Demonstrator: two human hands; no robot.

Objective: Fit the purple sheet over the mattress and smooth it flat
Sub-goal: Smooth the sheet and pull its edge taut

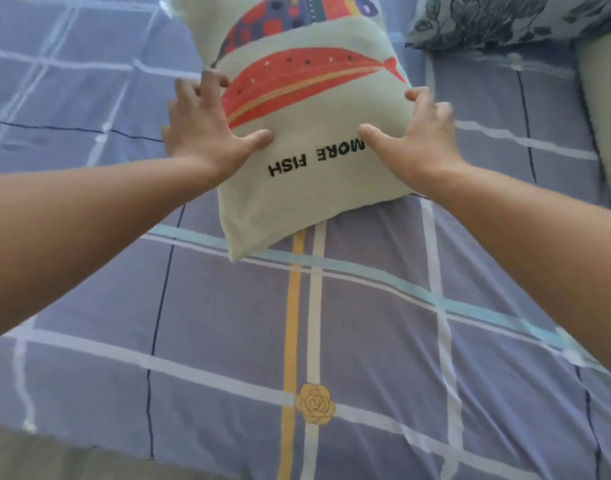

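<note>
Light bright, even, diffuse; source direction not determinable. Shadows soft: a faint one under the near edge of the fish pillow [307, 202] on the purple sheet [227, 323]. Motion blur on the fingers of left hand [207, 133] and right hand [418, 140]. Sheet's grid lines bow toward frame edges: wide-angle distortion. Soft focus on the floral pillow [504, 19], far right corner of the bed.

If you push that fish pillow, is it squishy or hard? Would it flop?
Probably squishy: the pillow looks puffy between the left hand and right hand. Likely a bit floppy too: its bottom corner lies limp on the sheet.
</note>
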